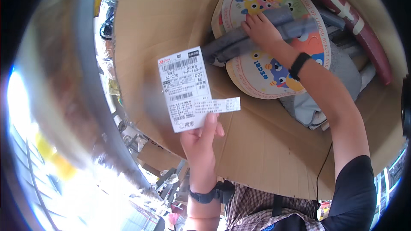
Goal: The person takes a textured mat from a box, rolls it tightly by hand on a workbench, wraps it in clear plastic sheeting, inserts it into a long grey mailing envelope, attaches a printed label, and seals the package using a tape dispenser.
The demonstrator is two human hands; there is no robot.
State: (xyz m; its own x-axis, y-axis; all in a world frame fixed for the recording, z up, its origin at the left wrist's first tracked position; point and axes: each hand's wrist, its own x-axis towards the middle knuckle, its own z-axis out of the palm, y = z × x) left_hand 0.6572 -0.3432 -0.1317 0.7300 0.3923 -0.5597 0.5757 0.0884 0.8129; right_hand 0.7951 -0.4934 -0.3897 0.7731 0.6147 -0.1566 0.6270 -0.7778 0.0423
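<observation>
My left hand (200, 139) pinches a white printed shipping label (182, 83) and a narrow paper slip (230, 104) between thumb and fingers, in front of a big cardboard box (160, 15). Inside that box, my right hand (262, 30) grips a long, dark grey, tube-like bundle (231, 45), its outline smeared by motion. Part of the grip is hidden under the palm. Behind the bundle is a round board (246, 79) with colourful cartoon animals and a lettered rim; another round edge shows behind it.
A curved maroon item (364, 36) with a pale mark leans along the box's right wall. Grey fabric (349, 75) is bunched below the board. A thin dark cord (324, 167) hangs over the box's near wall. Shelving and cluttered goods (109, 30) stand outside to the left.
</observation>
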